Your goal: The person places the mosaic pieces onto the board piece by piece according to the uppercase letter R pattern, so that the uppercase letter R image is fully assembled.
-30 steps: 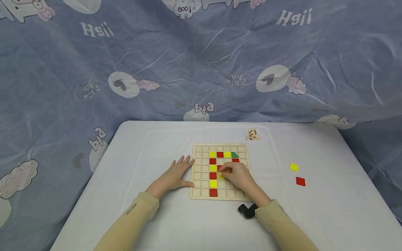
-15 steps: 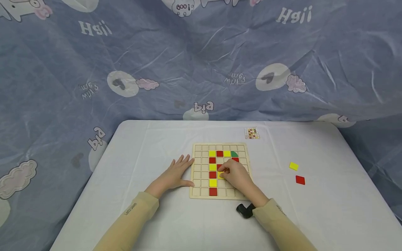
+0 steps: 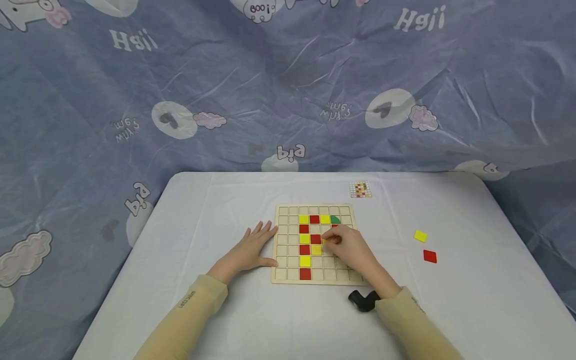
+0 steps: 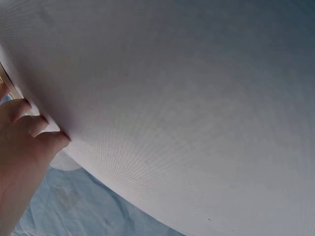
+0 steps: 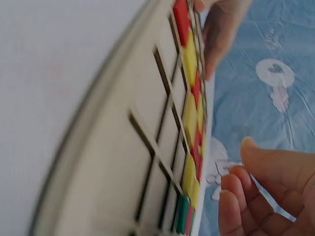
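A wooden grid board (image 3: 288,270) lies on the table, with red and yellow square tiles and a green quarter-round tile (image 3: 335,219) set in its cells. My left hand (image 3: 249,250) lies with spread, straight fingers at the board's left edge; the left wrist view shows its fingertips along that edge. Over the middle of the board is my right hand (image 3: 351,247), fingers bent. In the right wrist view its thumb and fingertips (image 5: 235,169) have nothing visible between them. Just left of it a yellow tile (image 3: 316,250) sits in a cell. Some cells are hidden beneath the right hand.
A loose yellow tile (image 3: 420,236) and a loose red tile (image 3: 430,256) lie on the white table (image 3: 243,320) to the right. A small printed pattern card (image 3: 360,189) lies behind the board. A black object (image 3: 362,301) is by the right wrist. Patterned blue cloth hangs behind.
My right hand has let go of the yellow tile, which stays in its cell, and has shifted slightly right. The black object moved with the right wrist. My left hand has stayed put.
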Tool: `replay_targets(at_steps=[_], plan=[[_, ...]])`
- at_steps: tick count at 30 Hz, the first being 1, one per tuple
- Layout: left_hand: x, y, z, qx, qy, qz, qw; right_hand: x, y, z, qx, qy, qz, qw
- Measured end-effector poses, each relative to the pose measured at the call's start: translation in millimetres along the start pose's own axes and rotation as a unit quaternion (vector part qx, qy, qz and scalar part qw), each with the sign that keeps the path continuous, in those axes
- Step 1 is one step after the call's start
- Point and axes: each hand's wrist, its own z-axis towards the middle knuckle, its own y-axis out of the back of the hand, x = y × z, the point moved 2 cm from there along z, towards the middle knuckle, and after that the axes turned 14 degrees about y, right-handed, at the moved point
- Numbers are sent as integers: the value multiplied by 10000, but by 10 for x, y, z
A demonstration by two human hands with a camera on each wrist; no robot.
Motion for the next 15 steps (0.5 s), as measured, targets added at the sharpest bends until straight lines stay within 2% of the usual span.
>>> replay_targets(at_steps=[5,15], plan=[[11,-2,7,-17,-2,44,10000,-156,310,-118,-72,8,3,10000],[10,-13,19,-1,37,54,10000,-738,931,-558,-454,-379,-731,9956]])
